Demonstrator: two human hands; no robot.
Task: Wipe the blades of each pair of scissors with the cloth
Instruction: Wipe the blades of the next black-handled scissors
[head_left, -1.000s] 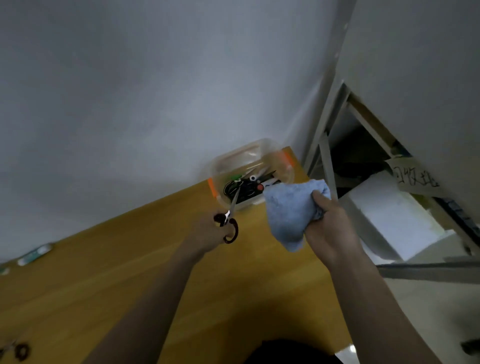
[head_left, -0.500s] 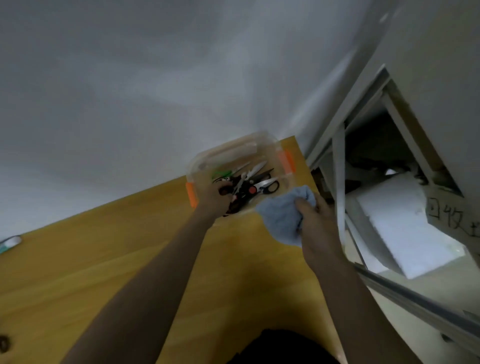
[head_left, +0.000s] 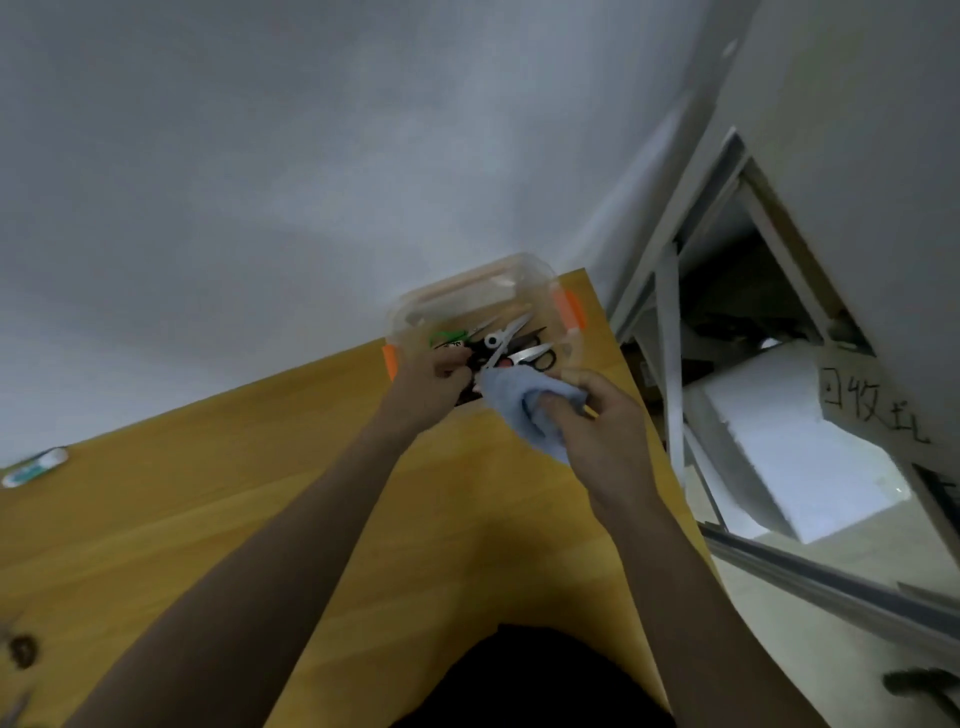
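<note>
Head view, looking down over both forearms. A clear plastic box with orange latches stands at the far right corner of the wooden tabletop, close against the grey wall. Inside it lies a heap of scissors — silver blades, black, white and green handles — overlapping one another.

The left hand reaches over the near rim of the box, its fingers curled down among the handles; whether they have closed on a particular pair cannot be told, since the knuckles hide the grip. The right hand is closed around a bunched light-blue cloth, thumb pressed into the folds, and holds it just before the box, touching or nearly touching the left hand.

At the far left edge of the tabletop lies a small white-and-green object, blurred. To the right of the tabletop — a grey metal frame and a white slab.
</note>
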